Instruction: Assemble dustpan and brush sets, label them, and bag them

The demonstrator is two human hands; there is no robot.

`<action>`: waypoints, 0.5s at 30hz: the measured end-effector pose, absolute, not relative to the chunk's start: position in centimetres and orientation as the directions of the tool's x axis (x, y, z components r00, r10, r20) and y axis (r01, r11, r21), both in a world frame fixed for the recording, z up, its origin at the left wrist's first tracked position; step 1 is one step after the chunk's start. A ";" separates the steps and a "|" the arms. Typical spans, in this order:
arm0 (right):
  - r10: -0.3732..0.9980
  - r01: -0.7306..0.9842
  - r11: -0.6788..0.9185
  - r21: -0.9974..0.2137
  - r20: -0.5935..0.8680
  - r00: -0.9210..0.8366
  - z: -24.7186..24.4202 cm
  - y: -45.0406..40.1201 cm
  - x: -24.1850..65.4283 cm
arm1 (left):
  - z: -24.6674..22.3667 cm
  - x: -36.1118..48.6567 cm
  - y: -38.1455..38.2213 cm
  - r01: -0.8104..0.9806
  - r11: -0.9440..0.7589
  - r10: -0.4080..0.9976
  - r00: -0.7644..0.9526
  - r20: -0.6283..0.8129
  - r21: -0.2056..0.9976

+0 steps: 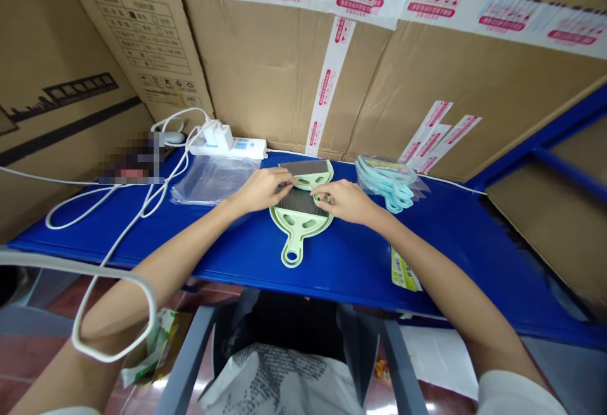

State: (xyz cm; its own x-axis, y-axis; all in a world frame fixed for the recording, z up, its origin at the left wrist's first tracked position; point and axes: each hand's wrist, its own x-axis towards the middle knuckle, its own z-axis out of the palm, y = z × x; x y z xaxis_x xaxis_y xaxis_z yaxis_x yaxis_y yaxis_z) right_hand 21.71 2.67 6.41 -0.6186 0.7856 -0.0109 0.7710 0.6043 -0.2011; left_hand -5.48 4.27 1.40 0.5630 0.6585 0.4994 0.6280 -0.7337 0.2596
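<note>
though near edge (303,288), green handle (294,236) clear

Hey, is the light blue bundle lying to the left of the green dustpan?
No, the light blue bundle lies to the right of the green dustpan, past the right hand.

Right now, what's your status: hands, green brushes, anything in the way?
Left hand and right hand at upper green brush. Lower green brush on blue table, handle toward me. White cable crosses left forearm in view, none at the hands.
</note>
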 end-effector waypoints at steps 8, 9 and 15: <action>0.710 0.707 0.695 -0.132 -0.026 -0.704 8.3 7.4 23.7 | 1.3 -5.4 4.4 0.561 -0.770 0.632 0.610 0.478 0.303; 0.683 0.687 0.712 -0.145 -0.087 -0.726 8.3 8.2 23.3 | 1.3 -5.4 4.4 0.539 -0.781 0.622 0.625 0.472 0.314; 0.588 0.655 0.731 -0.192 -0.311 -0.747 7.7 11.9 21.3 | 0.5 -5.5 4.9 0.544 -0.790 0.611 0.657 0.442 0.283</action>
